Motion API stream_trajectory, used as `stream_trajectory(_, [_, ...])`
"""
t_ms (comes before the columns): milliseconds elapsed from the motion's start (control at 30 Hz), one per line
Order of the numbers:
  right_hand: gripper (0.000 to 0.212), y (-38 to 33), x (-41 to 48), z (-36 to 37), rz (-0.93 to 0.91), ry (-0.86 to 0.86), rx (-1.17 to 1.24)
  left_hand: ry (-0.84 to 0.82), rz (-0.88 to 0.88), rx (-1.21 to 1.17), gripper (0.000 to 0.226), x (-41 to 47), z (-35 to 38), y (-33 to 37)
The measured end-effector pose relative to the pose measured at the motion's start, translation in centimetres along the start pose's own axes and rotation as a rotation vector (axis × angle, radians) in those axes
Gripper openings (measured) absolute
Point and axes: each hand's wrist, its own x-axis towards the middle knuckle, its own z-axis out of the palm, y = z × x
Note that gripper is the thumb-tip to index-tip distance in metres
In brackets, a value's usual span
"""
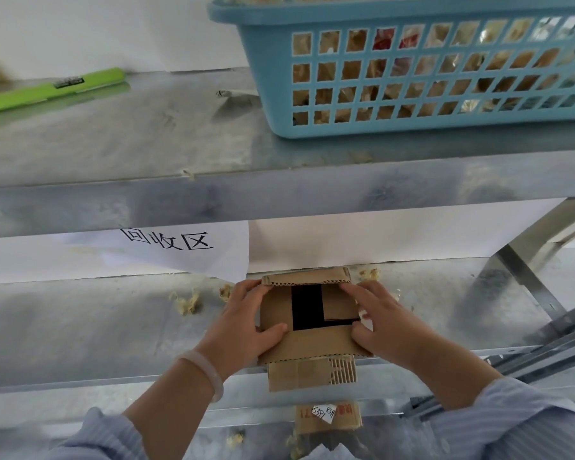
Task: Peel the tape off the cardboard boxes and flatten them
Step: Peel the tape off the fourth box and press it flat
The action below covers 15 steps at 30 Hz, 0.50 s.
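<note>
One wide-angle camera rides on the person's head, facing forward and steeply down at metal shelving. It sits close: both forearms enter from the bottom edge, and the left hand and right hand meet on a cardboard box low in the centre. The upper shelf crosses mid-frame, and the top and right edges crop its basket.

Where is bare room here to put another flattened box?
Lower shelf: bare metal left of the left hand, past a few scraps, below the paper sign. Upper shelf: open stretch between the green utility knife and the blue basket. Crowded where the right hand and left hold the flattened cardboard.
</note>
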Motion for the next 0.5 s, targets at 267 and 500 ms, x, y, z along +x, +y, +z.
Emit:
stream_trajectory(267, [0.078, -0.8, 1.5, 0.0, 0.18, 0.121, 0.174, -0.028, -0.016, -0.052, 0.095, 1.3, -0.7, 0.6])
stream_trajectory(500, [0.108, -3.7, 2.7, 0.4, 0.325, 0.115, -0.039, 0.005, -0.176, 0.144, 0.12, 2.2, 0.7, 3.0])
